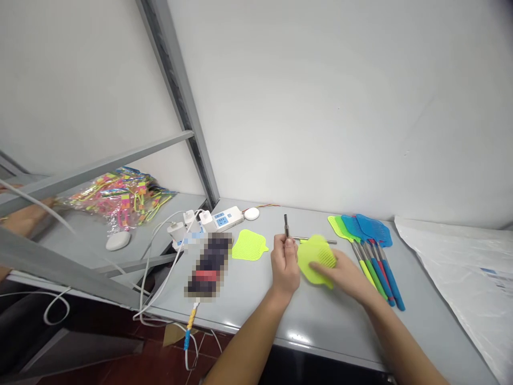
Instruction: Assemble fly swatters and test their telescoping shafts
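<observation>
My left hand [284, 263] is closed around a thin dark metal rod [286, 225] that sticks up from my fist. My right hand [344, 271] grips a yellow-green mesh swatter head [316, 255], bent and held just right of the left hand. A second thin metal rod [306, 239] lies on the table behind both hands. Another yellow-green swatter head [249, 245] lies flat on the table to the left. Several finished fly swatters [371, 246] with green and blue heads and coloured handles lie in a row to the right.
A grey table [320, 321] runs along a white wall. A white power strip [218, 220] with chargers and cables sits at the back left, with a blurred dark object [208, 264] near it. A bag of colourful items [120, 198] lies further left. White plastic sheeting [460, 267] covers the right end.
</observation>
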A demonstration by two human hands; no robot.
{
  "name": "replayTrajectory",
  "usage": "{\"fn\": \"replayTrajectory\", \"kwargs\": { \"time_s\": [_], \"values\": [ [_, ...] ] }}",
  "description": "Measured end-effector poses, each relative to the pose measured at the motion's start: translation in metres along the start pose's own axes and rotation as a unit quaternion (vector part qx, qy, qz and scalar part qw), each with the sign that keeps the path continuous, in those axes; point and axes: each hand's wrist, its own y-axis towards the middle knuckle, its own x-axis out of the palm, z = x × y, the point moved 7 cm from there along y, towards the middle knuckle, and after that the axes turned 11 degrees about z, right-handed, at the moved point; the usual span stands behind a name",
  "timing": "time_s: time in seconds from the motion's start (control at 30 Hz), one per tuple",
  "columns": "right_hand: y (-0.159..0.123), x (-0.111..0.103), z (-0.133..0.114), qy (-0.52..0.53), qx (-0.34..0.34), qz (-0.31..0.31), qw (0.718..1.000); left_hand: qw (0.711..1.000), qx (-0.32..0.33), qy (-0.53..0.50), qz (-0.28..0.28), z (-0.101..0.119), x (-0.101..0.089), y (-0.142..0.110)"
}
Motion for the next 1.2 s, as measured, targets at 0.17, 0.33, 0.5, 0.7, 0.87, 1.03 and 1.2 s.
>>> {"fn": "replayTrajectory", "kwargs": {
  "time_s": [0.17,0.33,0.5,0.7,0.87,1.03,1.2],
  "values": [
    [0.008,-0.067,-0.021,0.201,-0.001,0.231,0.952,0.990,-0.096,-0.044,-0.090,-0.014,0.020,-0.004],
    [0.030,-0.062,-0.043,0.286,-0.046,0.285,0.914,0.919,-0.284,-0.124,-0.246,-0.033,0.048,-0.023],
    [0.040,-0.036,-0.031,0.347,-0.026,0.314,0.883,0.881,-0.318,-0.161,-0.310,-0.034,0.053,-0.032],
    [0.035,-0.040,-0.016,0.330,-0.036,0.349,0.877,0.869,-0.323,-0.149,-0.343,-0.037,0.058,-0.038],
    [0.038,-0.041,-0.008,0.345,-0.023,0.333,0.877,0.866,-0.325,-0.125,-0.359,-0.037,0.061,-0.040],
    [0.039,-0.041,-0.004,0.346,-0.025,0.324,0.880,0.860,-0.338,-0.116,-0.365,-0.038,0.062,-0.041],
    [0.041,-0.040,-0.001,0.371,-0.011,0.317,0.873,0.851,-0.346,-0.132,-0.372,-0.040,0.062,-0.042]
  ]
}}
